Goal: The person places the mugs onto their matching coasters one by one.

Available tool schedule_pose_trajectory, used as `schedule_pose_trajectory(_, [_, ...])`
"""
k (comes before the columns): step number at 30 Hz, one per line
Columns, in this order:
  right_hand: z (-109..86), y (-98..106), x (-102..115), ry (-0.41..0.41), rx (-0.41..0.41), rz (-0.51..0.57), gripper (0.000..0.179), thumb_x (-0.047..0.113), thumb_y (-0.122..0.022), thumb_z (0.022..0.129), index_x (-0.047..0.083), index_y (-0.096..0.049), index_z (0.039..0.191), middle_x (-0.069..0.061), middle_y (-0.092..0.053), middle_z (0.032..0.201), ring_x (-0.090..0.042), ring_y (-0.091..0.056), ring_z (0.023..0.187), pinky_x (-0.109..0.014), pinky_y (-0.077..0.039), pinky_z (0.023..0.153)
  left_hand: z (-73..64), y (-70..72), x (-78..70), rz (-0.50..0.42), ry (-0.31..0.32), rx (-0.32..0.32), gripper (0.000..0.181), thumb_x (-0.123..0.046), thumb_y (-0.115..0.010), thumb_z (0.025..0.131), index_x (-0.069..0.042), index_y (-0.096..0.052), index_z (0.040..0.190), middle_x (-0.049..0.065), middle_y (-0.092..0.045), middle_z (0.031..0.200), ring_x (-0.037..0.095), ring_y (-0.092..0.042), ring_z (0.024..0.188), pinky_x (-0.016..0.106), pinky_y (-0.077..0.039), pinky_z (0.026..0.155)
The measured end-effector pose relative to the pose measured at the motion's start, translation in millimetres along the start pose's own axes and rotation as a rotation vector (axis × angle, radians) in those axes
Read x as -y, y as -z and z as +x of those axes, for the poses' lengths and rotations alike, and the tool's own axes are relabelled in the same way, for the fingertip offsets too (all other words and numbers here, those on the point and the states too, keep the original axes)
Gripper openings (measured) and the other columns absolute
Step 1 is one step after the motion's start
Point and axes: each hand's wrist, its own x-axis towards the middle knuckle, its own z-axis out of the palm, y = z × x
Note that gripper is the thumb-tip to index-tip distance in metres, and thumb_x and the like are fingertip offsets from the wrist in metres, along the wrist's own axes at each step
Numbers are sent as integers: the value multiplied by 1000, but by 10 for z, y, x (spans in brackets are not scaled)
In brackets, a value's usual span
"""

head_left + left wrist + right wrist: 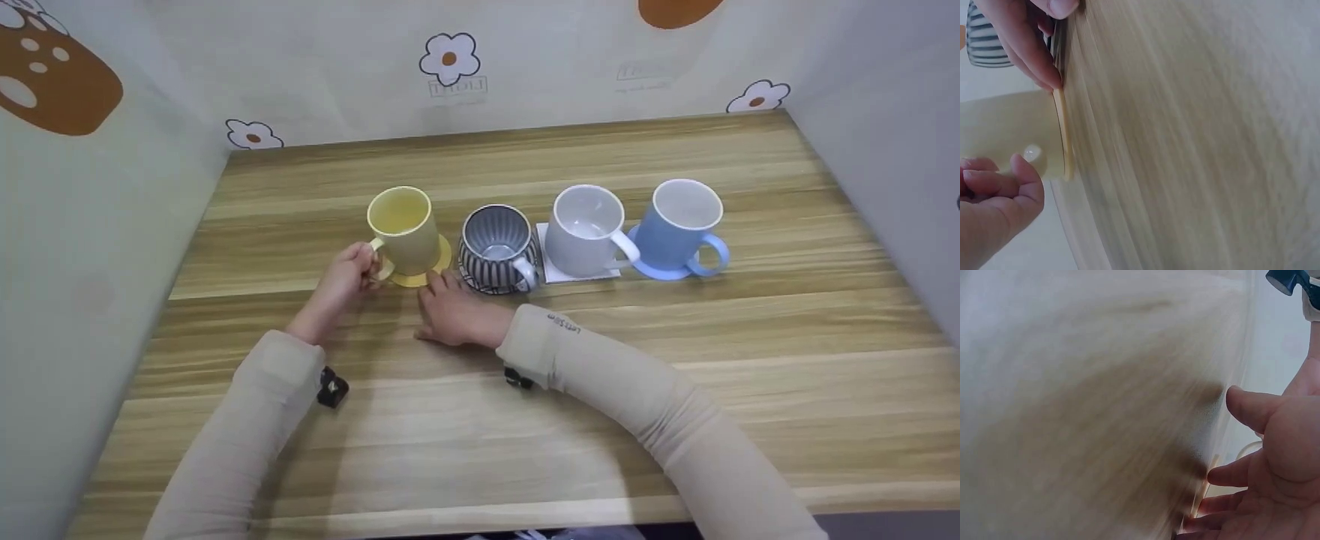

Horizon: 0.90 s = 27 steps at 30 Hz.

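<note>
A yellow mug stands upright on a round yellow coaster. My left hand pinches the mug's handle from the left; the left wrist view shows the curled fingers beside the mug's lower part. My right hand lies low over the table, its fingertips touching the coaster's near right edge. In the right wrist view its fingers are extended and hold nothing. Just to the right is a striped grey mug on a dark patterned coaster, close to the right hand's fingers.
Farther right, a white mug stands on a square white coaster. Beyond it, a blue mug rests on a round blue coaster. All are on a wood-grain table, with patterned walls behind and at the sides.
</note>
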Motion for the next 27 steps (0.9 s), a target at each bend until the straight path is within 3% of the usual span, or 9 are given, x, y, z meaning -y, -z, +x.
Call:
schedule_pose_trajectory(9, [-1,20,-8,-2,11,-19,71,48,-50,89,2,-33,140,-19,-16,149,-38,-16,136,-47,-17,111,64,71,2,4,-13,93,31,-14,-27,101,-8,-40,73,-1,-37,64,7,-32,53,20,-32,55])
schedule_pose_trajectory(14, [3,33,-23,18,-10,-2,68,47,-51,89,2,-35,138,-20,-17,149,-39,-19,135,-46,-18,111,63,93,-3,14,-25,88,30,-14,-30,100,-7,-45,76,-2,-42,65,5,-36,54,18,-33,54])
schedule_pose_trajectory(17, [-39,37,-40,56,-63,15,65,42,-52,89,-1,-37,135,-22,-23,146,-39,-23,133,-44,-20,111,31,102,5,103,-54,51,28,-18,-33,100,-1,-49,84,-2,-47,70,4,-39,57,17,-34,53])
schedule_pose_trajectory(21, [-175,71,-58,159,-157,0,61,36,-52,91,-5,-37,134,-25,-31,141,-38,-28,132,-42,-19,112,-45,126,17,313,-94,-31,33,-24,-36,100,6,-48,106,5,-52,87,5,-43,65,18,-39,58])
schedule_pose_trajectory(24, [-321,157,-72,212,-206,15,61,34,-51,92,-7,-36,135,-25,-33,141,-35,-29,133,-41,-21,111,-117,157,10,428,-126,-72,40,-26,-38,99,7,-42,121,14,-52,105,16,-52,81,21,-46,69])
schedule_pose_trajectory(27, [-467,296,-133,247,-266,38,58,31,-51,93,-7,-37,135,-23,-36,140,-33,-33,132,-39,-24,110,-181,196,-27,535,-174,-93,45,-27,-39,99,6,-37,129,20,-49,116,26,-52,98,29,-45,80])
